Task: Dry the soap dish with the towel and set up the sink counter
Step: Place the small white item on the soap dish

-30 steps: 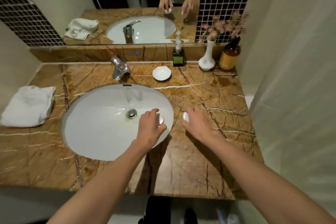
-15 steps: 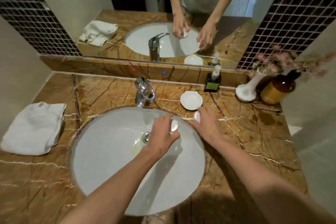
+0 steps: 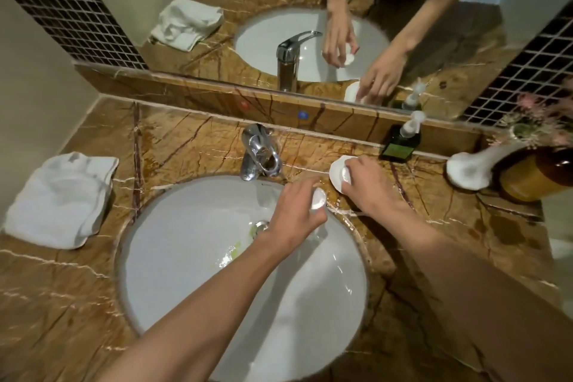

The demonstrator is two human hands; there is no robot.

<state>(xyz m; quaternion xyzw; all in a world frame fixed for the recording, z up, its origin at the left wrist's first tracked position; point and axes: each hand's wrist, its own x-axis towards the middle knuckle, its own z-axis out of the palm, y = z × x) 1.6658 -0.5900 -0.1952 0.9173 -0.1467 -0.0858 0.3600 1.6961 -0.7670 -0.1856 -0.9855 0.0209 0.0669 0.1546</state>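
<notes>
A white round soap dish (image 3: pixel 335 173) lies on the brown marble counter (image 3: pixel 192 146) right of the tap. My right hand (image 3: pixel 369 186) covers most of the dish and holds a small white soap (image 3: pixel 346 175) over it. My left hand (image 3: pixel 294 214) hovers at the basin's far right rim, shut on another small white soap (image 3: pixel 318 199). A folded white towel (image 3: pixel 62 198) rests on the counter at the far left, well away from both hands.
The white oval basin (image 3: pixel 186 251) fills the middle, with a chrome tap (image 3: pixel 259 153) behind it. A dark green pump bottle (image 3: pixel 401 141), a white vase with pink flowers (image 3: pixel 474 169) and an amber bottle (image 3: pixel 536 177) stand along the back right. A mirror runs behind the counter.
Both hands have moved away from me toward the back of the counter. My right hand has reached the soap dish and now covers it with its soap.
</notes>
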